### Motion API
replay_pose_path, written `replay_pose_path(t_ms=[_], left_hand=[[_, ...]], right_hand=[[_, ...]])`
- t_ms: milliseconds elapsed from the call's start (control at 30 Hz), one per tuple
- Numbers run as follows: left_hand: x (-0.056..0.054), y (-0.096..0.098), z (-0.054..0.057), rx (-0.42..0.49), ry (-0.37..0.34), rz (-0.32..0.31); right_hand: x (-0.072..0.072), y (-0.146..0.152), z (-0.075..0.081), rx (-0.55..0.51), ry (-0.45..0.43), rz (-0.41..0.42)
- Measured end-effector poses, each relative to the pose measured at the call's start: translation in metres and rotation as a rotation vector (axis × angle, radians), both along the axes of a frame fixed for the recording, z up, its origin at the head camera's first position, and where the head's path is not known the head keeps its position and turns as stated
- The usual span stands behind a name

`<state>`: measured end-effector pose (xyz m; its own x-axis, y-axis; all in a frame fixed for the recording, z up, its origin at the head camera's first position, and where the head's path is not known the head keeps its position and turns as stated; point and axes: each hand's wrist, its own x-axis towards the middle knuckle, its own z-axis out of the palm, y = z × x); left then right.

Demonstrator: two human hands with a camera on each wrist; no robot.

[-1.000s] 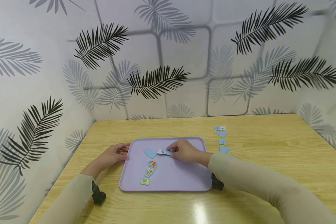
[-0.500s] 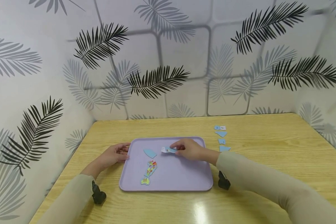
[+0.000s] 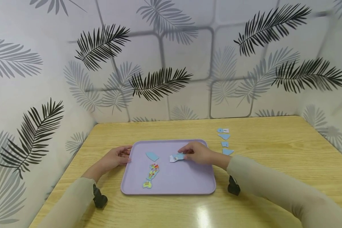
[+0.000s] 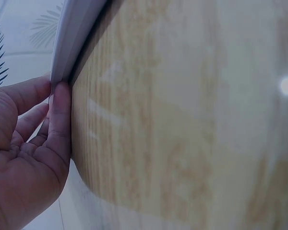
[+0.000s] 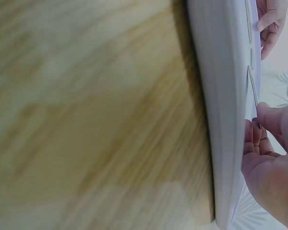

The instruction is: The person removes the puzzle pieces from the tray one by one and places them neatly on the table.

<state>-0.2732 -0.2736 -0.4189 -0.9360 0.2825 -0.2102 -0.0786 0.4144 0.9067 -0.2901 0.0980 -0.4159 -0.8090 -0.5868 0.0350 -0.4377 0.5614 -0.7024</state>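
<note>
My right hand (image 3: 199, 153) pinches a flat blue-and-white puzzle piece (image 3: 175, 157) over the middle of the lilac tray (image 3: 185, 183). In the right wrist view this puzzle piece (image 5: 253, 91) shows edge-on, tilted, one end between thumb and fingers. My left hand (image 3: 115, 157) holds the tray's left edge; in the left wrist view its thumb and fingers pinch the rim (image 4: 67, 52). Left of the held piece lies a plain blue piece (image 3: 152, 156). Below that sit a multicoloured map-like piece (image 3: 153, 171) and a small yellow one (image 3: 147, 184), end to end.
Several more blue pieces lie in a column on the wooden table (image 3: 262, 148) beyond the tray's right side, among them a blue-and-white one (image 3: 223, 130) and a triangular one (image 3: 224, 136). A wall with leaf patterns (image 3: 188, 95) stands behind the table.
My right hand has drawn the blue-and-white puzzle piece to the right, away from the plain blue piece. The left hand stays at the tray's edge.
</note>
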Motion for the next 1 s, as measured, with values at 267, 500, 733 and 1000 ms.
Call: replay_pose_path(t_ms=[267,500,733,1000], left_hand=[[-0.002,-0.001,-0.004,-0.004,0.007,0.002],[-0.002,-0.001,-0.004,-0.012,0.007,0.014],[0.0,0.001,-0.002,-0.001,0.004,0.009],[0.0,0.0,-0.003,-0.019,0.014,0.008]], right_hand=[[0.004,0.003,0.002,-0.006,-0.029,-0.039],[0.005,0.007,0.0,-0.011,0.008,-0.023],[0.004,0.015,-0.004,-0.053,0.008,-0.021],[0.008,0.029,-0.003,-0.178,-0.074,-0.082]])
